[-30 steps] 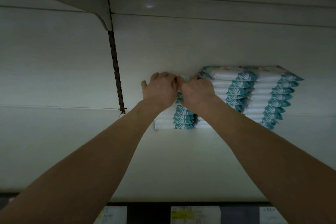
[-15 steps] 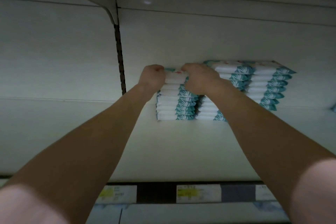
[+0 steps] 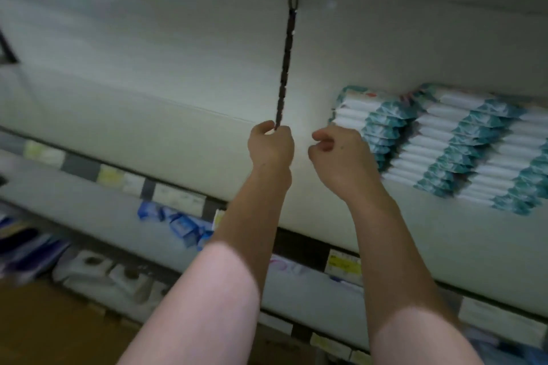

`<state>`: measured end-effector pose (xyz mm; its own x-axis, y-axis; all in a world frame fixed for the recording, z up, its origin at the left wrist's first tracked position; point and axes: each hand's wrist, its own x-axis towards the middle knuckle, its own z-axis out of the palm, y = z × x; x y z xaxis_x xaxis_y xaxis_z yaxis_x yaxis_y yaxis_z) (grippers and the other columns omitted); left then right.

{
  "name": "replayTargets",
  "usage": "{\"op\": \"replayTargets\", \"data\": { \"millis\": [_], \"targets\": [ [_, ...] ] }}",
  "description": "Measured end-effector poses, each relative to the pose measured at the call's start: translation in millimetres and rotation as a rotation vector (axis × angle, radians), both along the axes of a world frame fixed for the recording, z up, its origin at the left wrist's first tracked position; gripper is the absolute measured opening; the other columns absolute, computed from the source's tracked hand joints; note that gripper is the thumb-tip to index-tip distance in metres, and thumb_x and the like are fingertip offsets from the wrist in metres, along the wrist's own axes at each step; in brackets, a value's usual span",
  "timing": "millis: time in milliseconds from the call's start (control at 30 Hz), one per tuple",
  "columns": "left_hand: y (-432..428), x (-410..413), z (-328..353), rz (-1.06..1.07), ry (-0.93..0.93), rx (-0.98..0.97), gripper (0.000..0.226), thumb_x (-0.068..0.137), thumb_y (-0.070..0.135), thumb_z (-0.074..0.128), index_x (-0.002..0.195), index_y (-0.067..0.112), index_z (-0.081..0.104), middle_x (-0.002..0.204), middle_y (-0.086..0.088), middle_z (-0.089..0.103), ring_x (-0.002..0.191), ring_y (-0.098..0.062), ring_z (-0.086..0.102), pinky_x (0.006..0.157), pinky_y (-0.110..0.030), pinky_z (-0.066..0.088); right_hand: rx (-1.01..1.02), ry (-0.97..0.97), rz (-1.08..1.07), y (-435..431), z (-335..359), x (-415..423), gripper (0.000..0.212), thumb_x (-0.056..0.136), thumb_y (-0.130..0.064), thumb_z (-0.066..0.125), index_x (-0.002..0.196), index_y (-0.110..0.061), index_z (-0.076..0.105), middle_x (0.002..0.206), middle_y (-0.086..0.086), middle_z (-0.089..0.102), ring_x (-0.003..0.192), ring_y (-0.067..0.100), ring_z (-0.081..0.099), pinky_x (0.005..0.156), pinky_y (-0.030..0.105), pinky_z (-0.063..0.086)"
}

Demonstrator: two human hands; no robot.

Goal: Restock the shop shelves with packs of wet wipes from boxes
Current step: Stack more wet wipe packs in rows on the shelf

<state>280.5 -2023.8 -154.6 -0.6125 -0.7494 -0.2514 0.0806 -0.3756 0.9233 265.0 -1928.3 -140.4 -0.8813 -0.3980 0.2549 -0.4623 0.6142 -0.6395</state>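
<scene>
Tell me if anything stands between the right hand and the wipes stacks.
Nothing visible does. The right hand, holding nothing, hangs by the left edge of the nearest wipes stack; no other thing lies between them.

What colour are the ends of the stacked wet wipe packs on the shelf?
Teal, patterned, on otherwise white wet wipe packs; clearest in the head view.
</scene>
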Motion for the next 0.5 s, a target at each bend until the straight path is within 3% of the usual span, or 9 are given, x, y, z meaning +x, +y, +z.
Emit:
{"op": "replayTargets", "data": {
  "millis": [100,267,433,500],
  "targets": [
    [2,31,-13,0.114,-0.002,0.080,0.036,0.095,0.008,0.050,0.130,0.014,0.049,0.082,-0.002,0.053,0.068,-0.013,0.051,0.065,-0.028,0.048,-0.032,-0.062,0.103,0,-15,25,0.032,0.092,-0.019,0.055,0.123,-0.021,0.062,0.119,-0.002,0.064,0.107,0.014,0.058,0.093,0.028,0.045],
    [16,81,-36,0.326,-0.005,0.162,0.037,0.094,0.004,0.048,0.130,0.013,0.049,0.073,-0.003,0.051,0.061,-0.012,0.050,0.055,-0.024,0.041,0.008,-0.123,0.278,9,-32,56,0.031,0.092,-0.020,0.055,0.121,-0.021,0.063,0.118,-0.002,0.064,0.105,0.013,0.058,0.082,0.020,0.039],
    [25,147,-59,0.572,-0.062,0.204,0.023,0.090,0.003,0.049,0.107,0.014,0.059,0.070,-0.005,0.051,0.056,-0.015,0.050,0.050,-0.022,0.037,0.068,-0.182,0.488,6,-50,104,0.023,0.090,-0.021,0.057,0.110,-0.019,0.068,0.112,0.004,0.068,0.109,0.023,0.060,0.089,0.028,0.045],
    [27,181,-68,0.669,-0.076,0.196,0.029,0.088,0.003,0.049,0.115,0.009,0.059,0.071,-0.004,0.050,0.056,-0.015,0.049,0.049,-0.022,0.035,0.098,-0.189,0.588,1,-57,131,0.025,0.088,-0.019,0.057,0.110,-0.018,0.069,0.113,0.007,0.068,0.110,0.025,0.061,0.092,0.029,0.046]
  ]
}}
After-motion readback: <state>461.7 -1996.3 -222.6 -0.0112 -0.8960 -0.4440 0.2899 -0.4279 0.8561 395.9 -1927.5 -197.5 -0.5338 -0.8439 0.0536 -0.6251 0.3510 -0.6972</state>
